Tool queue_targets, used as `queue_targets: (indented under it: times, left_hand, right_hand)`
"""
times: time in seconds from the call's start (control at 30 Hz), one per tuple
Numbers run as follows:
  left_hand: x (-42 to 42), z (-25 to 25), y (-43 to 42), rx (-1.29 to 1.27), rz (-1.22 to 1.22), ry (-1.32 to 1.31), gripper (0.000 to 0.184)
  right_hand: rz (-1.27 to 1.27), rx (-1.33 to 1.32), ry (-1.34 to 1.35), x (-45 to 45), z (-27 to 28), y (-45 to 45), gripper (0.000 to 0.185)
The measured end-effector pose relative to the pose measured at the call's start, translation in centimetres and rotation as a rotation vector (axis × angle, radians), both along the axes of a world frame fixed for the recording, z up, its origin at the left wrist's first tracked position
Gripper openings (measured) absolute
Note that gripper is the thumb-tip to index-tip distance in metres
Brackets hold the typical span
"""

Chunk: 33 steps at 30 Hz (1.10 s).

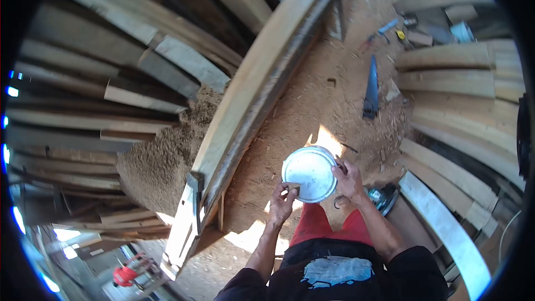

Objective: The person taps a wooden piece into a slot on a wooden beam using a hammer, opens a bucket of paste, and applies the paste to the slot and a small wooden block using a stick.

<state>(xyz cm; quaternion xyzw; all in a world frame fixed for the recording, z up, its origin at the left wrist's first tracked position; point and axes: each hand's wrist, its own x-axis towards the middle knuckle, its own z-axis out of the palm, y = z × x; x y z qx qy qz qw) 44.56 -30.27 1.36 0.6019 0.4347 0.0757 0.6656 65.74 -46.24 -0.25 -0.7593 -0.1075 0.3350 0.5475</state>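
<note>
In front of my body is a round white bucket lid point(310, 174) with a raised rim; whether a bucket sits beneath it, I cannot tell. My right hand point(349, 180) grips its right edge, thumb on top and fingers curled round the side. At the lower left edge, my left hand point(282, 203) pinches a small flat tan piece point(291, 186), which looks like wood or folded sandpaper, and overlaps the rim. The fingers under the rim are partly hidden.
A long timber beam point(264, 67) runs diagonally on my left, with a clamp-like dark fitting point(195, 189) near its end. Sawdust point(167, 156) is heaped beyond it. A handsaw point(371, 86) lies on the ground ahead, a power tool point(382, 199) near my right leg. Boards point(446, 69) are stacked rightward.
</note>
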Motion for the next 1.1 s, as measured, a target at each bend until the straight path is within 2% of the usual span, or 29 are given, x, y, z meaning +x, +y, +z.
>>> queue_targets:
  times: [0.13, 0.17, 0.27, 0.3, 0.37, 0.5, 0.57, 0.63, 0.7, 0.77, 0.83, 0.93, 1.1]
  left_hand:
    - [-0.4, 8.4, 6.4, -0.019, 0.249, -0.303, 0.015]
    - [0.3, 10.8, 8.1, 0.133, 0.281, -0.406, 0.015]
    - [-0.8, 13.2, 14.4, 0.294, 0.281, -0.399, 0.016]
    - [-0.7, 13.7, 16.4, 0.29, 0.312, -0.421, 0.017]
    - [-1.6, 13.9, 19.7, 0.282, 0.345, -0.397, 0.019]
    - [-1.6, 12.6, 25.1, 0.25, 0.375, -0.238, 0.024]
    - [-1.1, 8.6, 27.4, 0.455, 0.423, -0.282, 0.027]
    - [-0.1, 10.2, 28.0, 0.571, 0.359, -0.252, 0.028]
    - [1.7, 9.6, 27.8, 0.901, 0.396, -0.013, 0.029]
    - [4.1, 12.3, 27.5, 1.028, 0.414, 0.169, 0.03]
    - [5.1, 11.6, 27.1, 1.017, 0.509, 0.173, 0.036]
    - [5.1, 12.0, 26.8, 1.028, 0.525, 0.237, 0.037]
    - [5.0, 12.5, 27.5, 0.982, 0.526, 0.33, 0.037]
  right_hand:
    - [0.193, 0.07, -0.208, 1.5, 9.5, 10.4, 0.029]
    - [0.233, 0.075, -0.256, 1.5, 11.4, 13.0, 0.029]
    - [0.261, 0.165, -0.336, 1.0, 17.4, 21.3, 0.027]
    - [0.299, 0.144, -0.417, 1.2, 17.9, 23.6, 0.027]
    - [0.369, 0.098, -0.572, 1.0, 17.3, 28.2, 0.028]
    - [0.488, -0.08, -0.703, 0.9, 15.7, 33.7, 0.027]
    - [0.458, -0.157, -0.796, 1.1, 14.8, 36.0, 0.023]
    - [0.459, -0.182, -0.869, 1.0, 15.0, 36.9, 0.021]
    - [0.569, -0.225, -0.906, 1.1, 16.0, 37.6, 0.022]
    - [0.637, -0.336, -0.875, 0.8, 16.8, 38.7, 0.024]
    - [0.587, -0.387, -0.837, 0.3, 18.0, 39.2, 0.024]
    - [0.564, -0.342, -0.873, 0.5, 17.1, 39.9, 0.027]
    - [0.661, -0.298, -0.68, 2.0, 16.6, 41.4, 0.041]
